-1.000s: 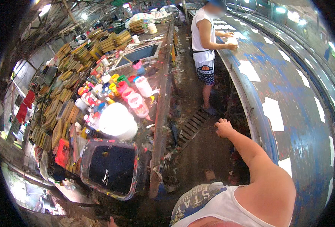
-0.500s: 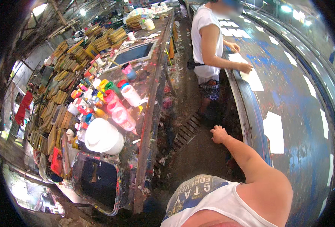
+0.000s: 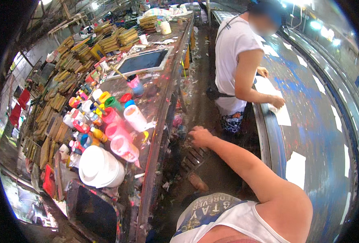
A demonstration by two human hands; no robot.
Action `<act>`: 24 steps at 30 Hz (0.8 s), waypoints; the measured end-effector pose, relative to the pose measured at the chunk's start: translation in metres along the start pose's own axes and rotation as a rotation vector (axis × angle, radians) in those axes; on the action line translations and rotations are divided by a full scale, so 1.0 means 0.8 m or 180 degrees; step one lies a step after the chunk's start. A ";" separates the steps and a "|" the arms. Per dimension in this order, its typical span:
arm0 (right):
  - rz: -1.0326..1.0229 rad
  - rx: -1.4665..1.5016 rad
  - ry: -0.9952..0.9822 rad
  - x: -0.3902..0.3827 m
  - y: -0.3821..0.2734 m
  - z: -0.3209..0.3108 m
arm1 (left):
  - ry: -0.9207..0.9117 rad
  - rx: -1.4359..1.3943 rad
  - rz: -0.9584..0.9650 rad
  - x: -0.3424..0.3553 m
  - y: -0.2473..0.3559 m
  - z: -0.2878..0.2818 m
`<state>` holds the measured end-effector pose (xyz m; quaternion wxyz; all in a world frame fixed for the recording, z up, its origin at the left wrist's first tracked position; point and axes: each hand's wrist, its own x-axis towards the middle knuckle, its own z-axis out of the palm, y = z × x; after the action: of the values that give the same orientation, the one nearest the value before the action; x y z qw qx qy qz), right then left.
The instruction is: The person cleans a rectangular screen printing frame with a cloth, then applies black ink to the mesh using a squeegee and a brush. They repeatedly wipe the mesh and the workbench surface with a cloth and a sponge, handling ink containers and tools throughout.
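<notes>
My right hand [image 3: 201,137] reaches out over the aisle between two long tables, its fingers loosely bent and apart with nothing in them. Nearest to it is the edge of the paint-stained left worktable [image 3: 158,135], though the hand appears apart from it. Close to that edge stand pink paint tubs [image 3: 124,148], a white tub with pink stains [image 3: 135,118] and a big white lidded bucket [image 3: 101,167]. My left hand is out of view. Ahead, a co-worker [image 3: 238,60] in a white shirt bends over the right table, both hands at a white fabric piece [image 3: 273,101].
A framed printing screen [image 3: 143,61] lies farther up the left table, beside stacked wooden frames [image 3: 122,37]. The long dark right table [image 3: 309,117] bears several white pieces [image 3: 295,169]. A metal grate [image 3: 193,158] and scraps lie on the aisle floor. A black chair [image 3: 92,208] stands near left.
My right hand has moved left, toward the left table. The view has shifted closer to the co-worker, and a foot now shows on the aisle floor.
</notes>
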<state>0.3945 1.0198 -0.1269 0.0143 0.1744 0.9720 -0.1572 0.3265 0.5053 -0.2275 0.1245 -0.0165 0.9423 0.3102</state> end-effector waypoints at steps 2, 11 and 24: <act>-0.0256 -0.0136 -0.0106 0.060 -0.012 -0.015 | -0.0037 -0.0043 -0.0020 0.026 0.022 0.028; -0.0355 -0.0809 -0.0888 0.279 0.029 -0.080 | -0.0126 -0.0217 -0.0315 0.123 0.118 0.115; 0.0131 -0.1316 -0.1032 0.534 0.204 -0.102 | 0.0320 -0.0235 -0.1131 0.148 0.203 0.172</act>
<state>0.0516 1.3332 -0.1336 0.2084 0.1600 0.9647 0.0193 0.2250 0.7223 -0.2691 0.1294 -0.2027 0.9176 0.3165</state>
